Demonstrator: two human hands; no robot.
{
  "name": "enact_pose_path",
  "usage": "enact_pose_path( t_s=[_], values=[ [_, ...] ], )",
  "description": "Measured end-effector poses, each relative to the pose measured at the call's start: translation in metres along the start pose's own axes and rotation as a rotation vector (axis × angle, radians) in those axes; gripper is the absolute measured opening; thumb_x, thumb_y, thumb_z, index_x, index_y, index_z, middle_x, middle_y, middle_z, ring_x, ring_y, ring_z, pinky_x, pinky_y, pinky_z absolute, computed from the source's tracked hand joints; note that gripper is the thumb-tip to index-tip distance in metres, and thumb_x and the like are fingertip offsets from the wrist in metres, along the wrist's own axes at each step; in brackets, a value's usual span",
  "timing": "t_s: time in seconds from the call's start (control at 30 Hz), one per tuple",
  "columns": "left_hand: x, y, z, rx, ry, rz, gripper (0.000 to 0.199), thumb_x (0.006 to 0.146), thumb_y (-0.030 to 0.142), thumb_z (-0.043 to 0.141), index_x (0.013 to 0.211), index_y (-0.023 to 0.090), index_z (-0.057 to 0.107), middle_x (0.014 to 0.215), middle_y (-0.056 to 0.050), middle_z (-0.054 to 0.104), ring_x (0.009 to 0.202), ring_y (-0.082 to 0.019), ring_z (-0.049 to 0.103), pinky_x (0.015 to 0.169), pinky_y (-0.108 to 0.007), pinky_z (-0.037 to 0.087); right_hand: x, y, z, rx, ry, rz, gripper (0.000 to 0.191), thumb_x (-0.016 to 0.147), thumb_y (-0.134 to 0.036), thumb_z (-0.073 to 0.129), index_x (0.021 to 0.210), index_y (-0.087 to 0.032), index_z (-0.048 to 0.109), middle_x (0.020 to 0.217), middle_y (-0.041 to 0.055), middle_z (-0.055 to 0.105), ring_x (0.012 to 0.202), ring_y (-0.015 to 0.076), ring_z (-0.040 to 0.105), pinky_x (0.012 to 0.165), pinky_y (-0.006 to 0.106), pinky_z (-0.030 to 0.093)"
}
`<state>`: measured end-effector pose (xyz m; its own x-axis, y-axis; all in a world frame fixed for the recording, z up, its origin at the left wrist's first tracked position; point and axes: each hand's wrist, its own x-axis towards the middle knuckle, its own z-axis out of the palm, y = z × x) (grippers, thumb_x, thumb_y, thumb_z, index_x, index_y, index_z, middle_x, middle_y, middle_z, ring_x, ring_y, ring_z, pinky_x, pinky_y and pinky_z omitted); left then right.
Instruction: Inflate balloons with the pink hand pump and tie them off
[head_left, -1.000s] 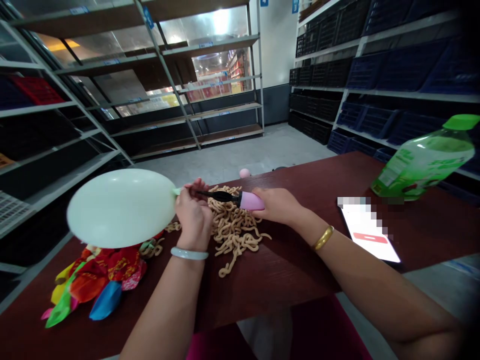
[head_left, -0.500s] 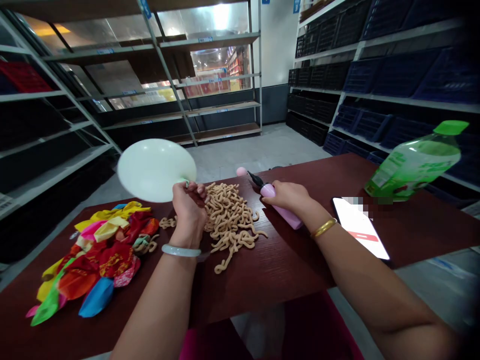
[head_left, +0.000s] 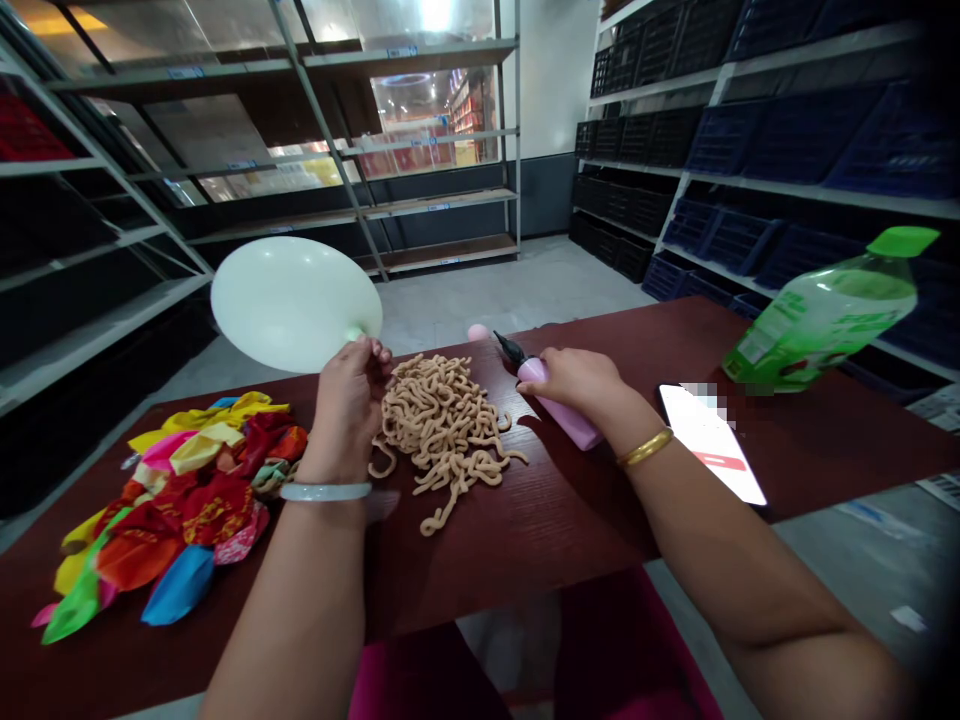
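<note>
My left hand is closed on the neck of an inflated pale mint balloon, which sticks out to the left above the table's far edge. Beside that hand lies a heap of tan, curled, string-like pieces. Wrapped round a pink hand pump with a black nozzle is my right hand; the pump rests low over the tabletop, its nozzle pointing to the far left. A pile of limp, colourful balloons spreads over the table's left side.
On the right of the dark red table lie a lit phone and a large green-capped bottle. A small pink round thing shows at the far edge. Metal shelves and shelves with dark crates surround the table.
My left hand and the mint balloon have shifted slightly left and up in view. My right hand stays on the pump. The whole view has tilted a little.
</note>
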<state>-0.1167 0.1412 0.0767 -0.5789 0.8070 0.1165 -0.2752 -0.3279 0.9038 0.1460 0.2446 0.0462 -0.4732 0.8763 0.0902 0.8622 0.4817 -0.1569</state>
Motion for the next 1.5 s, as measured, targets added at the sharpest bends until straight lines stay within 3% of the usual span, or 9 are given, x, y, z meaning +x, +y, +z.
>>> enact_pose_path(
  t_s=[0.2, 0.37, 0.57, 0.77, 0.93, 1.07, 1.17, 1.33, 1.5],
  values=[
    [0.014, 0.005, -0.026, 0.243, 0.181, 0.179, 0.022, 0.074, 0.032, 0.07, 0.066, 0.012, 0.063, 0.061, -0.003, 0.063, 0.047, -0.008, 0.05, 0.042, -0.017, 0.034, -0.005, -0.008, -0.011, 0.053, 0.152, -0.147, 0.048, 0.082, -0.058, 0.058, 0.111, -0.021, 0.068, 0.111, 0.014, 0.065, 0.105, 0.0313, 0.057, 0.084, 0.043, 0.044],
    [0.02, 0.01, -0.038, 0.201, 0.274, 0.286, 0.025, 0.077, 0.036, 0.066, 0.067, 0.013, 0.061, 0.059, -0.001, 0.06, 0.047, -0.007, 0.049, 0.044, -0.017, 0.034, -0.002, -0.027, -0.02, 0.103, 0.212, -0.351, 0.024, 0.088, -0.037, 0.061, 0.107, -0.026, 0.071, 0.114, 0.0068, 0.066, 0.111, 0.0252, 0.053, 0.098, 0.041, 0.038],
    [0.024, 0.019, -0.048, 0.091, 0.383, 0.433, 0.032, 0.082, 0.043, 0.062, 0.068, 0.016, 0.054, 0.057, 0.002, 0.053, 0.045, -0.007, 0.044, 0.044, -0.019, 0.031, 0.002, -0.102, -0.021, 0.218, 0.144, -0.773, 0.014, 0.088, -0.028, 0.063, 0.092, -0.026, 0.076, 0.097, 0.0021, 0.07, 0.098, 0.0193, 0.057, 0.091, 0.033, 0.04],
    [0.034, 0.017, -0.062, 0.037, 0.477, 0.437, 0.03, 0.086, 0.041, 0.056, 0.069, 0.017, 0.051, 0.058, 0.002, 0.052, 0.044, -0.006, 0.042, 0.043, -0.019, 0.03, -0.007, -0.181, 0.009, 0.021, 0.128, -1.075, 0.011, 0.081, -0.017, 0.066, 0.079, -0.025, 0.073, 0.092, 0.0034, 0.068, 0.105, 0.0245, 0.053, 0.095, 0.038, 0.036],
    [0.037, 0.015, -0.07, 0.003, 0.479, 0.407, 0.03, 0.087, 0.041, 0.054, 0.07, 0.017, 0.05, 0.056, 0.004, 0.05, 0.043, -0.006, 0.04, 0.042, -0.018, 0.029, -0.007, -0.208, 0.035, 0.13, 0.066, -1.072, 0.017, 0.084, -0.014, 0.06, 0.072, -0.023, 0.068, 0.095, 0.0056, 0.068, 0.102, 0.0241, 0.055, 0.095, 0.038, 0.039],
    [0.034, 0.016, -0.073, -0.039, 0.467, 0.398, 0.03, 0.087, 0.041, 0.054, 0.07, 0.016, 0.049, 0.058, 0.004, 0.05, 0.044, -0.005, 0.041, 0.044, -0.018, 0.029, -0.007, -0.213, 0.038, 0.237, 0.013, -1.036, 0.014, 0.084, -0.019, 0.059, 0.071, -0.023, 0.064, 0.093, 0.0063, 0.067, 0.101, 0.0253, 0.057, 0.096, 0.04, 0.039],
    [0.034, 0.017, -0.075, -0.082, 0.461, 0.392, 0.029, 0.087, 0.04, 0.054, 0.071, 0.016, 0.05, 0.058, 0.003, 0.051, 0.045, -0.005, 0.042, 0.044, -0.018, 0.03, -0.004, -0.209, 0.021, 0.48, -0.061, -0.903, 0.01, 0.085, -0.02, 0.057, 0.075, -0.022, 0.058, 0.088, 0.0058, 0.065, 0.091, 0.0224, 0.06, 0.09, 0.04, 0.044],
    [0.034, 0.019, -0.074, -0.142, 0.413, 0.373, 0.031, 0.085, 0.043, 0.057, 0.07, 0.017, 0.048, 0.056, 0.005, 0.048, 0.044, -0.006, 0.04, 0.043, -0.018, 0.028, 0.013, -0.193, -0.021, 1.429, -0.298, -0.523, 0.01, 0.094, -0.033, 0.048, 0.092, -0.023, 0.049, 0.089, 0.004, 0.068, 0.084, 0.0176, 0.065, 0.079, 0.037, 0.051],
    [0.031, 0.017, -0.066, -0.157, 0.373, 0.353, 0.032, 0.081, 0.043, 0.063, 0.069, 0.017, 0.049, 0.056, 0.004, 0.05, 0.045, -0.006, 0.042, 0.043, -0.018, 0.029, 0.031, -0.178, -0.053, 1.814, -0.301, -0.464, 0.016, 0.087, -0.032, 0.062, 0.09, -0.023, 0.05, 0.086, 0.0036, 0.07, 0.092, 0.0182, 0.067, 0.087, 0.038, 0.051]
  ],
)
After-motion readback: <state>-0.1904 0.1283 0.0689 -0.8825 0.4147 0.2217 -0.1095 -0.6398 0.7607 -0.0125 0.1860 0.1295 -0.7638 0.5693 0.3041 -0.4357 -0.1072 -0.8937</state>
